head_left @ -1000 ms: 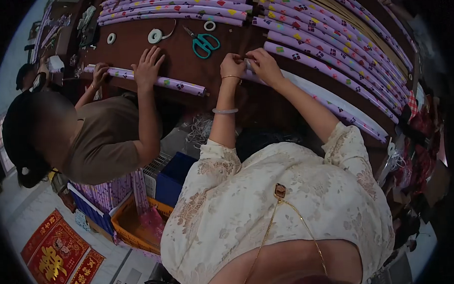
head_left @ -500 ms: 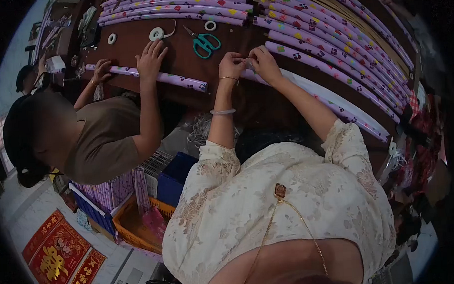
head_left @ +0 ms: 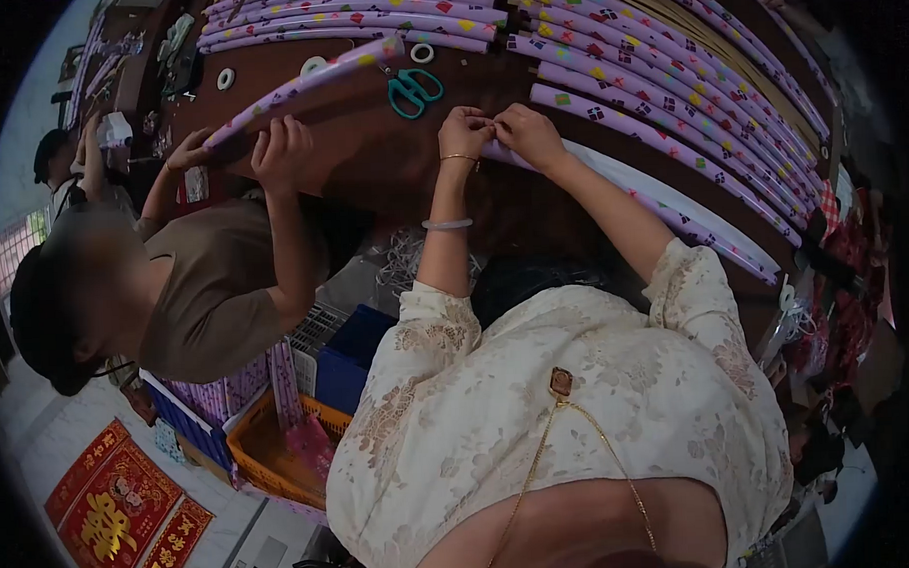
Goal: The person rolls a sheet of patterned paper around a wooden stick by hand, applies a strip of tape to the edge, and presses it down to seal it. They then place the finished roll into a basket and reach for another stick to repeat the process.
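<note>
Fingertips of both hands pinched together on the near end of a purple wrapped tube (head_left: pixel 672 211), left hand (head_left: pixel 465 133) and right hand (head_left: pixel 529 133) touching at the tips, closed down on the paper there; whether a strip of tape sits between them, cannot tell. Tube lying on the brown table (head_left: pixel 370 157), running away to the right from the hands along the table's near edge. Beyond it, many finished purple tubes (head_left: pixel 668 86) laid side by side, so a good share of the wrapping looks done, with this end, by the look of it, not yet sealed. Green scissors (head_left: pixel 413 88) and small tape rolls (head_left: pixel 422 53) just past the hands. Against the frame a second back: both hands on the same tube end, barely shifted. Co-worker's tube (head_left: pixel 298 89), then flat on the table under two palms, now lifted and tilted, far end raised near the scissors, the co-worker's hand (head_left: pixel 280 148) gripping its lower part.
</note>
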The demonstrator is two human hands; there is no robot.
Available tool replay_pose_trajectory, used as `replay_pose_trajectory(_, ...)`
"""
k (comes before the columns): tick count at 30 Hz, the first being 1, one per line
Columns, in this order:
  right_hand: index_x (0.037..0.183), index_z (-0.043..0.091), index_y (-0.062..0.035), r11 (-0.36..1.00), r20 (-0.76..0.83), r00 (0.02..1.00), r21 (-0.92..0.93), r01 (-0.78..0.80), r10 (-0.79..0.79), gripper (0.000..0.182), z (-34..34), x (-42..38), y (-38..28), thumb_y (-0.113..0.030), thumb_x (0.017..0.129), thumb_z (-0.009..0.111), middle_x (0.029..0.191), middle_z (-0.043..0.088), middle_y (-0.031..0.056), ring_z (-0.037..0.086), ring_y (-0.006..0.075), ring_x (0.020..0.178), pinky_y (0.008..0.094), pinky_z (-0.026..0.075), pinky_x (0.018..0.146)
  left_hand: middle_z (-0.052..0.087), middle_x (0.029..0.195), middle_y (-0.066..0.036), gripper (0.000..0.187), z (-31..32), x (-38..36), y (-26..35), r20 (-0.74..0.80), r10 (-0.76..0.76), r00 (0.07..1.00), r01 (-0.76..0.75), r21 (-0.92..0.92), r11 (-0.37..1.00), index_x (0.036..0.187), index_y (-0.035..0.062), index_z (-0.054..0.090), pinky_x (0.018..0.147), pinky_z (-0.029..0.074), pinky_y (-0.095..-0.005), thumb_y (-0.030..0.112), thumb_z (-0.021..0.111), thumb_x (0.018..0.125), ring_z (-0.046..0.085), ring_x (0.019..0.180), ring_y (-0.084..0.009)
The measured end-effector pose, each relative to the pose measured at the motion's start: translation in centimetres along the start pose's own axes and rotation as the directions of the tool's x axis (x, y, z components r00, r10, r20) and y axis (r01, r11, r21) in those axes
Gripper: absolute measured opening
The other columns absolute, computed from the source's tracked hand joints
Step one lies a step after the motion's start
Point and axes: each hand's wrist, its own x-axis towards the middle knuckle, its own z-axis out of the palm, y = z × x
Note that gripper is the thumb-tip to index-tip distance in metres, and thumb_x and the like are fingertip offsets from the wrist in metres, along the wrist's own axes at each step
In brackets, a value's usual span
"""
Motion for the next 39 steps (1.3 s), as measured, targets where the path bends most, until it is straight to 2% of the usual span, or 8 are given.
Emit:
replay_pose_trajectory(16, 0.075, 0.061, -0.0063, 0.999, -0.042, 0.998, -0.009, -0.039, 0.039, 0.009, 0.5, -0.2, 0.2, -0.015, 0.072, 0.058, 0.076, 0.058, 0.0105, 0.058, 0.0288, 0.069, 0.0363, 0.047, 0.060, 0.065, 0.078, -0.009, 0.032, 0.1, -0.2, 0.3, -0.003, -0.044, 0.999, 0.044, -0.013, 0.999, 0.090, -0.0027, 0.052, 0.065, 0.047, -0.0243, 0.006, 0.068, 0.064, 0.062, 0.072, -0.0138)
replay_pose_trajectory(20, 0.076, 0.060, -0.0054, 0.993, -0.037, 0.997, 0.101, -0.067, 0.071, 0.009, 0.3, -0.2, 0.4, -0.013, 0.071, 0.059, 0.075, 0.057, 0.0114, 0.057, 0.0291, 0.069, 0.0357, 0.047, 0.060, 0.065, 0.077, -0.009, 0.033, 0.1, 0.1, 0.0, -0.006, -0.043, 0.999, 0.043, -0.039, 0.998, 0.090, -0.0029, 0.052, 0.064, 0.048, -0.0244, 0.007, 0.069, 0.063, 0.062, 0.072, -0.0140)
replay_pose_trajectory(22, 0.076, 0.059, -0.0046, 0.988, -0.056, 0.996, 0.147, -0.058, 0.066, 0.010, 0.3, -0.2, 0.1, -0.013, 0.071, 0.059, 0.075, 0.057, 0.0117, 0.057, 0.0292, 0.069, 0.0356, 0.046, 0.060, 0.065, 0.077, -0.009, 0.033, 0.0, 0.2, 0.1, -0.015, -0.043, 0.999, 0.043, 0.016, 0.999, 0.089, -0.0033, 0.052, 0.063, 0.048, -0.0241, 0.008, 0.069, 0.063, 0.062, 0.071, -0.0139)
replay_pose_trajectory(24, 0.076, 0.056, -0.0026, 0.960, -0.085, 0.986, 0.255, -0.119, 0.145, 0.013, 0.4, -0.4, -0.1, -0.015, 0.072, 0.058, 0.075, 0.056, 0.0137, 0.056, 0.0312, 0.069, 0.0378, 0.046, 0.061, 0.065, 0.076, -0.009, 0.033, -0.1, 0.4, -0.1, -0.008, -0.050, 0.999, 0.050, 0.009, 0.999, 0.089, -0.0035, 0.052, 0.063, 0.048, -0.0241, 0.007, 0.069, 0.063, 0.062, 0.071, -0.0140)
replay_pose_trajectory(27, 0.075, 0.055, -0.0031, 0.982, -0.038, 0.995, 0.171, -0.082, 0.089, 0.013, 0.5, -0.3, 0.3, -0.016, 0.072, 0.058, 0.075, 0.057, 0.0141, 0.056, 0.0317, 0.069, 0.0384, 0.046, 0.061, 0.065, 0.077, -0.009, 0.032, 0.1, 0.5, -0.5, 0.003, -0.056, 0.998, 0.056, -0.012, 0.998, 0.088, -0.0035, 0.052, 0.063, 0.048, -0.0241, 0.007, 0.069, 0.063, 0.062, 0.071, -0.0140)
replay_pose_trajectory(30, 0.073, 0.054, -0.0030, 0.989, -0.041, 0.994, 0.110, -0.095, 0.100, 0.013, 0.9, -0.1, 0.5, -0.015, 0.072, 0.058, 0.075, 0.057, 0.0143, 0.056, 0.0323, 0.070, 0.0394, 0.046, 0.061, 0.065, 0.077, -0.009, 0.032, 0.1, 0.4, -0.3, 0.003, -0.053, 0.999, 0.053, -0.017, 0.998, 0.088, -0.0033, 0.053, 0.064, 0.048, -0.0242, 0.007, 0.069, 0.063, 0.063, 0.071, -0.0141)
replay_pose_trajectory(34, 0.073, 0.054, -0.0028, 0.989, -0.033, 0.993, 0.107, -0.106, 0.110, 0.013, 0.9, 0.0, 0.5, -0.015, 0.072, 0.057, 0.074, 0.057, 0.0145, 0.056, 0.0329, 0.070, 0.0403, 0.046, 0.062, 0.065, 0.078, -0.009, 0.032, 0.0, 0.6, -0.1, 0.010, -0.053, 0.999, 0.053, 0.064, 0.997, 0.088, -0.0031, 0.053, 0.064, 0.049, -0.0246, 0.007, 0.069, 0.063, 0.063, 0.073, -0.0146)
replay_pose_trajectory(39, 0.073, 0.054, -0.0025, 0.988, -0.043, 0.992, 0.102, -0.117, 0.122, 0.012, 1.0, 0.1, 0.5, -0.013, 0.070, 0.059, 0.072, 0.056, 0.0132, 0.056, 0.0315, 0.069, 0.0387, 0.046, 0.061, 0.065, 0.078, -0.009, 0.032, 0.2, 0.9, -0.8, 0.003, -0.039, 0.999, 0.039, 0.040, 0.998, 0.088, -0.0037, 0.052, 0.064, 0.049, -0.0248, 0.008, 0.069, 0.063, 0.063, 0.073, -0.0153)
